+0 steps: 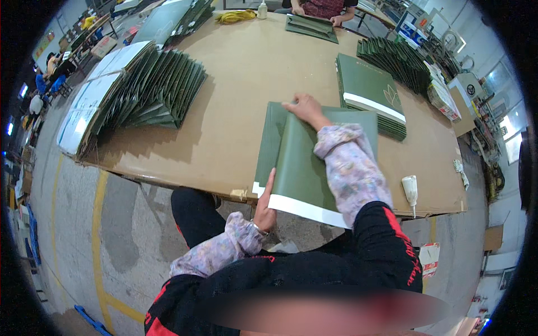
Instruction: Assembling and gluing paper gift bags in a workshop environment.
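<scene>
Paper lies under the right fingers, against the left fingers.

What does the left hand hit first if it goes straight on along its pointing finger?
Likely the green folder it touches; sliding on beside the folded-over panel, the left hand would probably meet the right hand next. Depth is unclear.

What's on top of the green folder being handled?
The right hand is on the green folder near its far edge, a patterned sleeve across it; the left hand is at the near side. The surface behind that sleeve is hidden.
</scene>
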